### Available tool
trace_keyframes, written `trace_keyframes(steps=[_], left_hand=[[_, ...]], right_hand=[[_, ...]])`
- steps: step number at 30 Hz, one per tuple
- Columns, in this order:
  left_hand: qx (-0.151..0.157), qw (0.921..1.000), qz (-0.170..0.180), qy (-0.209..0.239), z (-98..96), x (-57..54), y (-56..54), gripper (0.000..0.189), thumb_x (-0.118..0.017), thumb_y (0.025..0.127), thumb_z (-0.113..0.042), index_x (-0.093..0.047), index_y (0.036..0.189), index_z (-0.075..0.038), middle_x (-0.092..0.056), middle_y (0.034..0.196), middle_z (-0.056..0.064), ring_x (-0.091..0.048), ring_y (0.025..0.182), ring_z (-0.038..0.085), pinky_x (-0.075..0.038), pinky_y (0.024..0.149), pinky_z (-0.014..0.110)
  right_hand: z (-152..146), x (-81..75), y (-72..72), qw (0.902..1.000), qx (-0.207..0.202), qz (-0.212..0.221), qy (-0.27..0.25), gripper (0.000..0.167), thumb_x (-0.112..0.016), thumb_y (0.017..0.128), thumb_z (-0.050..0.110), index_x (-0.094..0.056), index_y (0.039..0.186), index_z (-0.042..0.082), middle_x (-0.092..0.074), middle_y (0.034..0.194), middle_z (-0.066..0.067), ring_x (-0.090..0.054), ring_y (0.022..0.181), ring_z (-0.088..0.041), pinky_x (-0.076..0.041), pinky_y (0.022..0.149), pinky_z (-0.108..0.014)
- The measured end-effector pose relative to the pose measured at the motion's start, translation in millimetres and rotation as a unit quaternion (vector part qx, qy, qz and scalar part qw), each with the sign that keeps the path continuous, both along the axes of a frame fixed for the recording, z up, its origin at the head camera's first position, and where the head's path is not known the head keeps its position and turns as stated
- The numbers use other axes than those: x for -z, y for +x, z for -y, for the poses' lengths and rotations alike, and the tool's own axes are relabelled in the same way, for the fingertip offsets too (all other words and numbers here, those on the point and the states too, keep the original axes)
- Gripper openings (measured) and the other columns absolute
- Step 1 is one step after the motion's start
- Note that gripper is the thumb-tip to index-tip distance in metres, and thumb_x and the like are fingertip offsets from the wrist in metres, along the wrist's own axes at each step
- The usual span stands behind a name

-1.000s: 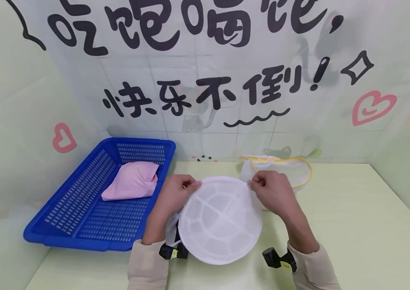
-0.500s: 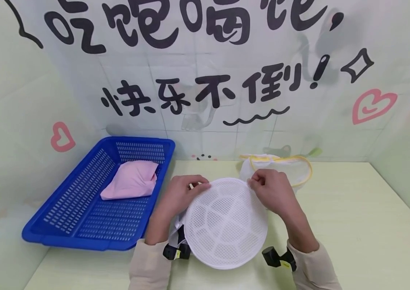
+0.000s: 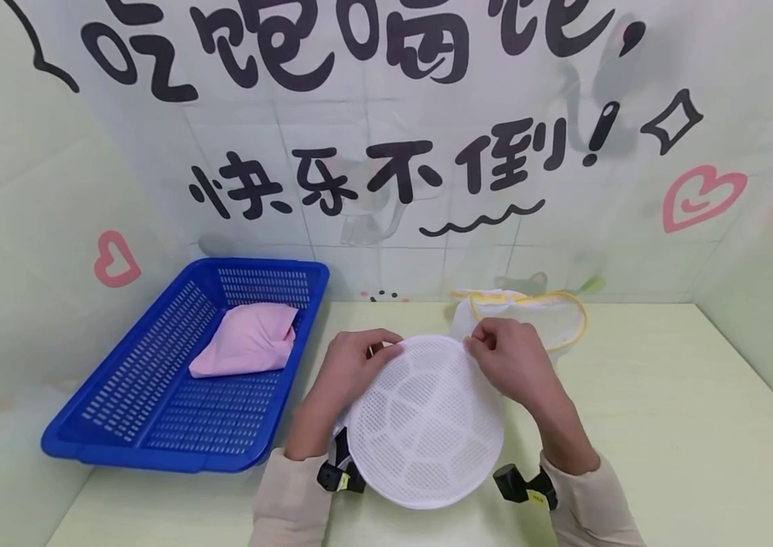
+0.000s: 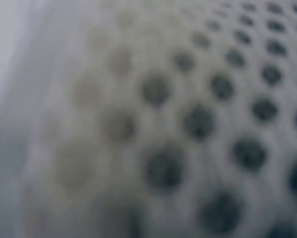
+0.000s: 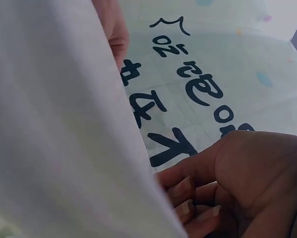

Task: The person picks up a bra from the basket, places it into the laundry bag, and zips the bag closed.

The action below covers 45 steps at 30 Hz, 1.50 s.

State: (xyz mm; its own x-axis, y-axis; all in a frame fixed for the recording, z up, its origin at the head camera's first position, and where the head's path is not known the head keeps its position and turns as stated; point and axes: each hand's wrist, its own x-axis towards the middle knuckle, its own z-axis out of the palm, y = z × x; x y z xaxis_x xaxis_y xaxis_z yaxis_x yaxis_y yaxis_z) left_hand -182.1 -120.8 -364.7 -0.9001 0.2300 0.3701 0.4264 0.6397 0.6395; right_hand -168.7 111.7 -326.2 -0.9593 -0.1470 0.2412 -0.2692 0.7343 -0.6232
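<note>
**Round mesh laundry bag held at its far rim by both hands**

While tilted up toward the camera, round white mesh laundry bag (image 3: 425, 422) held above the pale green table (image 3: 666, 425), just right of the blue plastic basket (image 3: 153, 395). Far rim pinched on the left by the left hand (image 3: 352, 368), fingers curled onto the edge. Same rim pinched on the right by the right hand (image 3: 512, 361), fingertips (image 5: 188, 191) bent against the fabric. Behind the mesh bag, touching the right hand's far side, a second white bag with yellow trim (image 3: 550, 319). Inside the basket, near its far end, a folded pink cloth (image 3: 245, 342). Left wrist view filled by blurred mesh only.
</note>
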Motion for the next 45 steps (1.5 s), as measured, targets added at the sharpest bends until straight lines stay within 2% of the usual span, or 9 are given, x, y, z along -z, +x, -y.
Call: trace_keyframes(steps=[4,9,21,33,45], left_hand=[[-0.017,0.9997,-0.016,-0.013,-0.2,1.1,-0.5,0.009,-0.07,0.088,-0.022,-0.075,0.09,-0.015,-0.052,0.058,-0.009,-0.046,0.052,0.007,-0.037,0.052,0.027],[-0.039,0.999,-0.022,-0.004,1.6,1.4,-1.7,0.008,-0.071,0.086,-0.021,-0.075,0.087,-0.014,-0.053,0.059,-0.007,-0.046,0.054,0.009,-0.037,0.053,0.029],[-0.052,0.9982,-0.022,0.019,4.5,2.3,-2.4,0.004,-0.072,0.086,-0.018,-0.075,0.085,-0.014,-0.054,0.06,-0.007,-0.047,0.055,0.011,-0.036,0.054,0.03],[-0.047,0.998,-0.03,0.029,4.4,2.2,-4.1,0.005,-0.073,0.085,-0.017,-0.075,0.086,-0.012,-0.056,0.061,-0.005,-0.047,0.055,0.01,-0.037,0.054,0.029],[-0.055,0.9971,-0.005,0.051,6.6,-0.6,-3.9,0.006,-0.071,0.087,-0.016,-0.075,0.086,-0.012,-0.056,0.064,-0.004,-0.046,0.056,0.014,-0.036,0.053,0.028]], right_hand=[[-0.6,0.2,0.5,1.0,-0.002,0.006,0.002,0.017,-0.06,0.086,0.008,-0.061,0.068,0.011,-0.052,0.059,0.002,-0.047,0.056,-0.016,-0.04,0.054,-0.03],[-0.2,-0.6,0.1,0.9999,-0.008,0.013,0.0,0.017,-0.06,0.086,0.008,-0.062,0.069,0.01,-0.051,0.058,0.002,-0.046,0.054,-0.016,-0.039,0.054,-0.03],[3.6,-0.9,0.4,0.9997,-0.009,0.02,-0.005,0.018,-0.06,0.087,0.009,-0.061,0.069,0.01,-0.048,0.056,0.001,-0.044,0.053,-0.016,-0.037,0.051,-0.03],[1.5,-2.3,0.5,0.9996,-0.006,0.027,0.0,0.018,-0.06,0.087,0.009,-0.061,0.069,0.01,-0.05,0.058,0.001,-0.045,0.054,-0.016,-0.038,0.052,-0.031],[-0.3,-3.7,1.0,0.9996,-0.018,0.023,-0.005,0.018,-0.06,0.086,0.008,-0.061,0.069,0.01,-0.049,0.057,0.002,-0.045,0.054,-0.016,-0.038,0.054,-0.03]])
